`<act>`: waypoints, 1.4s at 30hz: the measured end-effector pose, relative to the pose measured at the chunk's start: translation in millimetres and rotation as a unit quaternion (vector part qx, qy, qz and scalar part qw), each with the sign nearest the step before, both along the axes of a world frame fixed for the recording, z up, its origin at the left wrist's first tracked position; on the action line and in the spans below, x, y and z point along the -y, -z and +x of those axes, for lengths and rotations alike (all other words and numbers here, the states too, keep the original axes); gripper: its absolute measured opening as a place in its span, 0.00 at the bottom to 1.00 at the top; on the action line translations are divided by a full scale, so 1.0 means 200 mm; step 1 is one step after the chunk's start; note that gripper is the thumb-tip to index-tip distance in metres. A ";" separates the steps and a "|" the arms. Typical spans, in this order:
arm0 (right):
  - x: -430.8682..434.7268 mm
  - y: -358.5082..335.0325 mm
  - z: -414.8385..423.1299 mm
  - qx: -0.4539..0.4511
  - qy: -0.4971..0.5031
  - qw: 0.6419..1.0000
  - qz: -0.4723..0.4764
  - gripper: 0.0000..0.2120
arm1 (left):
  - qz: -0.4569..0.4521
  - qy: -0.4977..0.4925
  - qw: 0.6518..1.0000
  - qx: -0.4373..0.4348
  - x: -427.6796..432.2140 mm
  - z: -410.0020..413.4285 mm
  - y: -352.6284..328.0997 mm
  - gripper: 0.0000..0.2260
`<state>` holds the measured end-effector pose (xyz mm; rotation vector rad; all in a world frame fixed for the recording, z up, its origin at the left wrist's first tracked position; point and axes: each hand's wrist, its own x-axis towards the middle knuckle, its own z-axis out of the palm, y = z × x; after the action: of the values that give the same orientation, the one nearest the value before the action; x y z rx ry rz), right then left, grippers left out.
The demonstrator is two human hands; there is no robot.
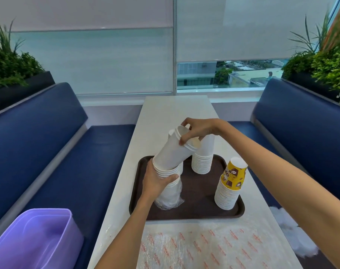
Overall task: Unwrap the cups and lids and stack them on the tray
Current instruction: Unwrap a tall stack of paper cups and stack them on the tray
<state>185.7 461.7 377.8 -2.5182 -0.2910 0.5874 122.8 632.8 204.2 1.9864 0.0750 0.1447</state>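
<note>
Currently held: cup stack (175,152), tilted over tray (200,193).
Left hand (157,180): fingers (172,177) wrap lower part, steadying.
Right hand (199,131): fingers (182,141) pinch top, probably separating cups.

White cups (173,152), brown tray (199,188), yellow-patterned cup (234,174), purple bin (35,239).

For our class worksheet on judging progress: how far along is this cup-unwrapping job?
Done: a white stack and a yellow-topped stack stand unwrapped on the tray. In hand: the left hand grips a tilted stack near its rims, the right hand pinches its top end; clear wrap bunches round its lower end. Left: pull that wrap off and stand the stack on the tray. No lids show.
</note>
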 end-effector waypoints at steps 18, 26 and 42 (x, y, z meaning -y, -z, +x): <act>0.18 0.03 -0.03 -0.015 0.043 0.999 0.016 0.30 | -0.014 -0.010 1.000 0.022 0.00 -0.01 0.02 0.42; 0.18 0.22 0.12 0.221 0.327 0.890 0.231 0.41 | 0.016 -0.009 1.000 0.017 0.01 0.00 0.04 0.43; 0.16 0.61 0.29 0.168 0.444 0.856 0.206 0.55 | 0.027 -0.003 1.000 0.000 -0.01 0.03 0.07 0.42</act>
<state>242.7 430.4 255.2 -2.0026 0.5622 -0.2697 128.1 634.2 190.9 2.0393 0.0776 0.1532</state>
